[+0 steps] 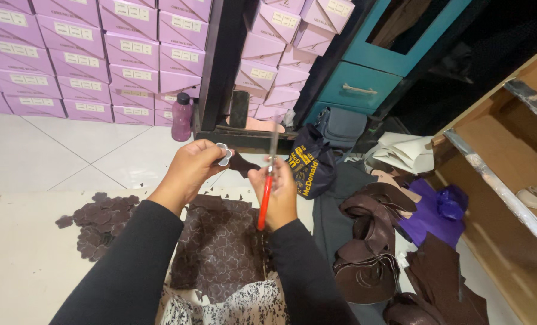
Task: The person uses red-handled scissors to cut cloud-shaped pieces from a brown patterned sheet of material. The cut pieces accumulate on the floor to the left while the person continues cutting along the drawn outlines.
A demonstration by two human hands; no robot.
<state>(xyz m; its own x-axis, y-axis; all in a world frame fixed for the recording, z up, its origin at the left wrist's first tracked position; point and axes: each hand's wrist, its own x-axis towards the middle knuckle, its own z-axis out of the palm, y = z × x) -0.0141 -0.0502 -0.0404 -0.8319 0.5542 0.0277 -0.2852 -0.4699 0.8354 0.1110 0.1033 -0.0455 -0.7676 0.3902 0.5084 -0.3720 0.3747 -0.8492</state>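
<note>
My left hand (191, 170) pinches a small dark brown leather piece (242, 164) with a pale flower-shaped template (223, 154) on top of it. Red-handled scissors (266, 191) are gripped in my right hand (276, 194), their blades (273, 143) pointing up just right of the piece. Below both hands a large sheet of brown leather with embossed flower outlines (220, 250) lies on my lap. A heap of cut brown flower shapes (99, 221) rests on the floor to the left.
Stacked lilac shoe boxes (94, 54) line the back wall. A dark bottle (182, 117) stands by a black table leg (220, 66). A dark printed bag (312, 165), rolled brown leather strips (368, 241), purple material (431, 207) and a wooden shelf (503, 180) lie right.
</note>
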